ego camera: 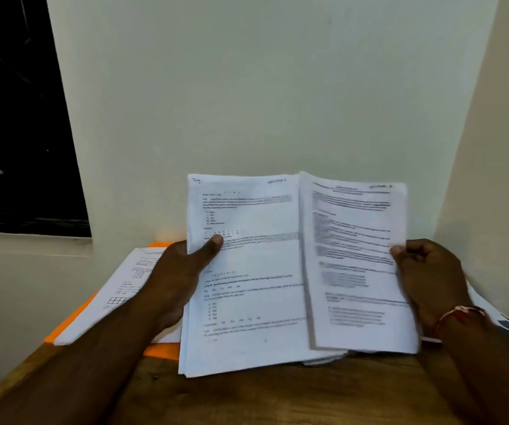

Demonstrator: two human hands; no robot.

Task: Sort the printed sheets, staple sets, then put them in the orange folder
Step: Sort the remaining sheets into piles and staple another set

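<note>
Both hands hold printed sheets tilted up over the table (277, 394). The left hand (182, 271) grips one bundle (247, 302), thumb across its face. The right hand (428, 271) pinches the edge of a second bundle (354, 240), probably to compare the pages while sorting. Behind the left hand lies the orange folder (161, 351), with another stack of sheets (118, 289) resting on top, not visibly inside it.

Left hand (182, 265) and right hand (425, 271) grip printed sheets (247, 286) above orange folder (161, 351).
</note>
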